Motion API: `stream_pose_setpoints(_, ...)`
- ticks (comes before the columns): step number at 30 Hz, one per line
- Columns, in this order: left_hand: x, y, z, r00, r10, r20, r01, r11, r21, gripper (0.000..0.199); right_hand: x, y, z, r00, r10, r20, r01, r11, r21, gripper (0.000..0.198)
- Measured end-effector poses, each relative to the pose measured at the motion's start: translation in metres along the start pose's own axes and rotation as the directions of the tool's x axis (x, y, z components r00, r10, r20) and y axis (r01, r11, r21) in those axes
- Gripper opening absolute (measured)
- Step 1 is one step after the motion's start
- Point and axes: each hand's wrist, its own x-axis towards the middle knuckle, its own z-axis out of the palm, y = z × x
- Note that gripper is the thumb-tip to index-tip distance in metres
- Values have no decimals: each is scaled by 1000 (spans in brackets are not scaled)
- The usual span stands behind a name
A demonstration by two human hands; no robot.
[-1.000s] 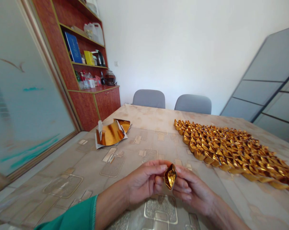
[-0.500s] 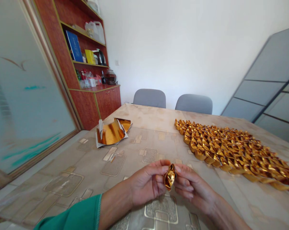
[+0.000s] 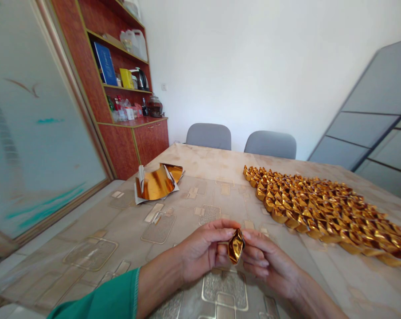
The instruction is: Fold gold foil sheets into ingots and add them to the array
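A small folded gold foil paper ingot (image 3: 236, 247) is pinched between my two hands, just above the front of the table. My left hand (image 3: 207, 248) grips its left side, thumb and index finger near the upper tip. On the other side my right hand (image 3: 268, 252) holds it with thumb and fingers, the other fingers curled below. The piece is boat-shaped, with a raised, creased middle. Rows of similar gold foil ingots (image 3: 320, 204) cover the right side of the table. Loose gold foil sheets (image 3: 157, 184) with pale backing lie at the left.
The table (image 3: 200, 157) has a patterned clear cover. Two grey chairs (image 3: 208, 136) (image 3: 270, 144) stand at its far side. A red-brown shelf cabinet (image 3: 134, 137) and a frosted glass door (image 3: 44, 133) are on the left; grey panels (image 3: 376, 97) lean at the right.
Both hands keep their hold on the foil ingot, with barely any finger movement. The whole view has shifted very slightly.
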Motion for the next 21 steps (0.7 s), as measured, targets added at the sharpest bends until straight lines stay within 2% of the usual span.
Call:
stream_pose_setpoints(3,0,4,-2,998,-58,9,58,998,-36,15,0,1,-2,1000,12,-10,-12,1000,-21,25)
stream_pose_setpoints(9,-2,5,0,991,-132,-22,127,980,-153,12,1,1,-1,1000,21,12,-21,999,-38,21)
stream_pose_setpoints(16,3,-7,-1,999,-44,27,50,958,-281,15,0,-2,2,998,-59,-6,58,995,-82,24)
stream_pose_setpoints(21,0,-5,4,998,19,67,-8,986,-164,28,0,-3,-1,999,-41,-16,41,999,-35,26)
